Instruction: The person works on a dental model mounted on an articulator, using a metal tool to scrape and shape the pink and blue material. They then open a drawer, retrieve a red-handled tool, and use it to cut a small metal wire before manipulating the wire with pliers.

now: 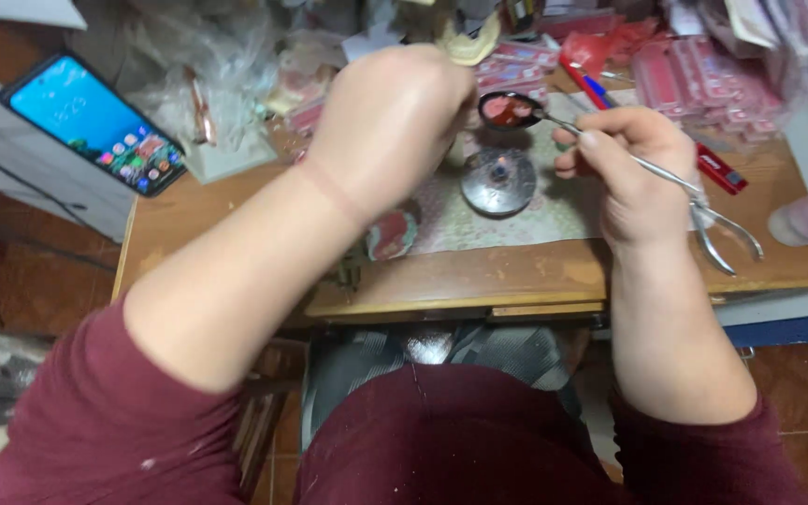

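Head view. Nearest the camera are the dark red sleeves and lap of the seated person, with both forearms reaching over the worn wooden workbench. The left hand is raised with its back toward the camera; whether its fingers are together or apart, and whether they hold anything, cannot be told. The right hand has its fingers clamped around the slender steel forceps-type tool with looped handles. The tool's tip grips a small dark spoon-like bowl holding a reddish material, held just above a round grey metal burner disc on a pale patterned mat. For good control, keep the bowl level and centred over the disc, and keep the grip on the handles firm. A smartphone with a lit blue screen lies at the far left.
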